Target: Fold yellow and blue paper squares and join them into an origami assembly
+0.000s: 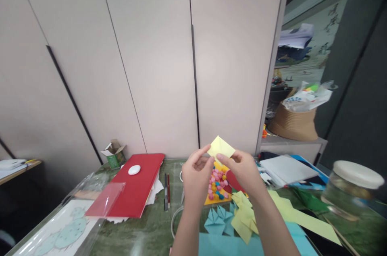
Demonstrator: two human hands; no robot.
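The left hand (pixel 196 169) and the right hand (pixel 243 166) held a small yellow paper (pixel 220 147) between them, raised above the worktop (pixel 145 227). The left hand pinched it narrowly at its left and lower edges, with the index finger near the left corner; the right hand had its thumb laid flat on the lower face and its other fingers mostly hidden behind the right side. A crease ran down from the top corner, and the step in hand seemed to be setting or shaping a fold. Doing that well probably called for matching the edges exactly before pressing, steadying the sheet with the left hand, and running the right thumb outward from the middle so the layers did not creep. Pressing against the worktop would likely have given a sharper line than pressing in the air. Just below the right hand lay yellow folded pieces (pixel 244 219), and to their left, below the gap between the 2 hands, blue folded pieces (pixel 215 223), both best left uncrushed by the forearms. Behind and below the fingers, small coloured balls (pixel 218 183) sat on an orange card (pixel 211 201). Left of the left hand were 2 slim pencil-like tools (pixel 167 191) and, farther out, a red folder (pixel 133 191).
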